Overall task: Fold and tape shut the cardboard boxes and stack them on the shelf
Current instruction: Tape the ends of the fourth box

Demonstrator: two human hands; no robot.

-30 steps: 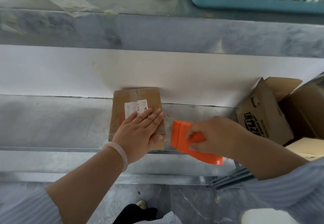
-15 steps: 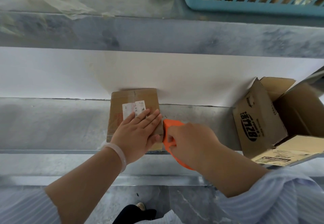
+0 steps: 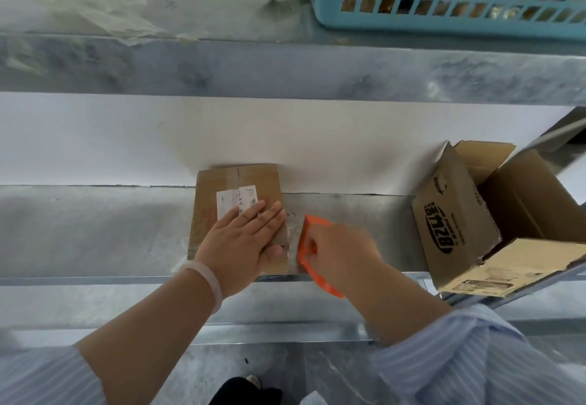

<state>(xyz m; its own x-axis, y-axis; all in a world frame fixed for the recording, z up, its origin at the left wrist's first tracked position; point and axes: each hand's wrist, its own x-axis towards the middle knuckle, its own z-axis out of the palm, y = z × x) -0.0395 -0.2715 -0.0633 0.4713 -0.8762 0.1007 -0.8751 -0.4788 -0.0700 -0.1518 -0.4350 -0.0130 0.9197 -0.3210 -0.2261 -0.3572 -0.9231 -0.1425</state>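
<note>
A small flat cardboard box (image 3: 209, 201) with a white label lies on the metal shelf (image 3: 95, 230) against the white back wall. My left hand (image 3: 244, 243) rests flat on its top, fingers straight, covering the near right part. My right hand (image 3: 339, 252) grips an orange tape dispenser (image 3: 309, 230) just off the box's right edge. A short stretch of clear tape (image 3: 293, 239) runs from the dispenser to the box's right side.
An open cardboard box (image 3: 456, 233) with black print lies tipped at the shelf's right end, with a larger one behind it. A blue plastic basket (image 3: 444, 14) sits on the upper shelf (image 3: 222, 65), with crumpled clear plastic (image 3: 82, 2) at its left.
My right hand brought the orange dispenser left to the box's right edge, then drew slightly right, with tape now stretched between them. My left hand stayed flat on the box.
</note>
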